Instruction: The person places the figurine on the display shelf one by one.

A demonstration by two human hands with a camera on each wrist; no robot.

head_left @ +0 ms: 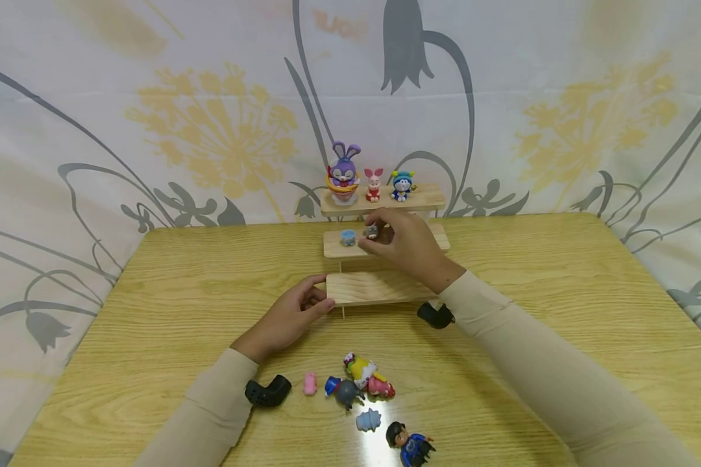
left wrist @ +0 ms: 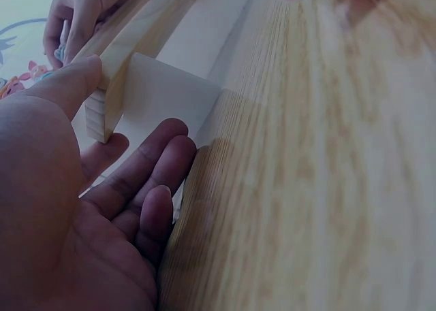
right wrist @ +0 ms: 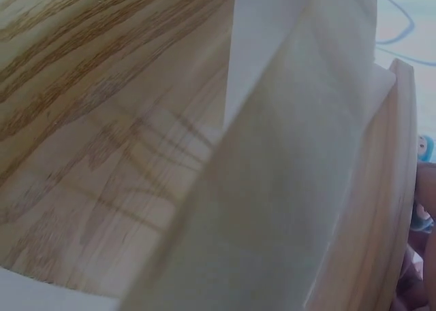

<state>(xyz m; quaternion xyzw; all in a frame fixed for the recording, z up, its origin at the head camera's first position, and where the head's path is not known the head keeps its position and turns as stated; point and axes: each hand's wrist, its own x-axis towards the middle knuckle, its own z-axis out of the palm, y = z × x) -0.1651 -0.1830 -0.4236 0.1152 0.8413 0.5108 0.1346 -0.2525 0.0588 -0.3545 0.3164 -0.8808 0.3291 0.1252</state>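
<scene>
— Head view?
— Grey figurine (head_left: 372, 231): pinched by the right hand (head_left: 405, 245) at the middle tier (head_left: 333, 246). Lower board (head_left: 380, 289): gripped at its left end by the left hand (head_left: 289, 316).
— Left wrist?
— Same end, held between thumb (left wrist: 73, 85) and fingers (left wrist: 105, 156).
— Right wrist?
— Mostly filled by sleeve (right wrist: 272, 168).

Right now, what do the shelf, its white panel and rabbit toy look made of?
Shelf: likely smooth, pale wood; grain lines show.
White panel: perhaps matte plastic or board; flat, no visible grain.
Rabbit toy: probably moulded plastic, finish unclear; rounded shapes, solid colors.
</scene>
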